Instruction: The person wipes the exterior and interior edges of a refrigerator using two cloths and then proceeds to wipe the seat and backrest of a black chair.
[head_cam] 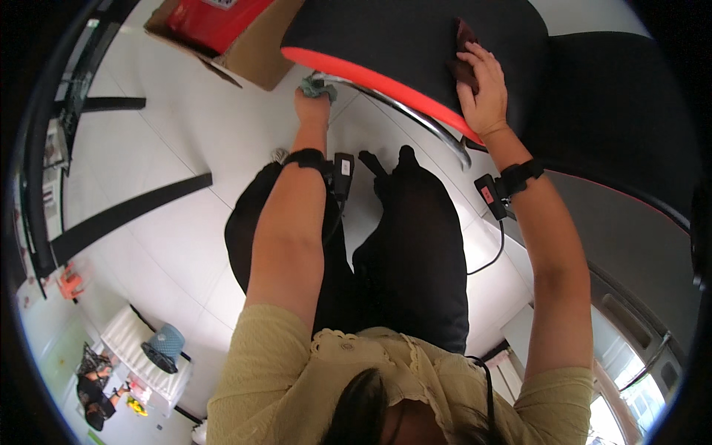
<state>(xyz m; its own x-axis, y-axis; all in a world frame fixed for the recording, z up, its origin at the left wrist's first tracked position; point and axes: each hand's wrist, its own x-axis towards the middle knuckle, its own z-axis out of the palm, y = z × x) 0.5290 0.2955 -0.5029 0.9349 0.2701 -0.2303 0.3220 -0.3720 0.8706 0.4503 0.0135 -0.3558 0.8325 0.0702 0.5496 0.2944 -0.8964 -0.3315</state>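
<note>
My left hand (313,105) is closed around a crumpled grey-green cloth (325,89) at the far end of a curved chrome tube (411,111). The tube runs beneath the red edge (378,83) of a black padded chair seat (389,39). On top of that seat lies my right hand (485,89), its fingers bent over a dark reddish-brown cloth (466,34). Part of this cloth is hidden under the fingers, and another part shows beside the thumb. A small black device is strapped to each wrist.
Beyond my left hand stands an open cardboard box (253,50) with a red package (217,22) inside. Black furniture legs (133,211) reach in from the left. A black chair back (617,122) is at the right. Lower left, a person (94,395) is near a blue basket (167,345).
</note>
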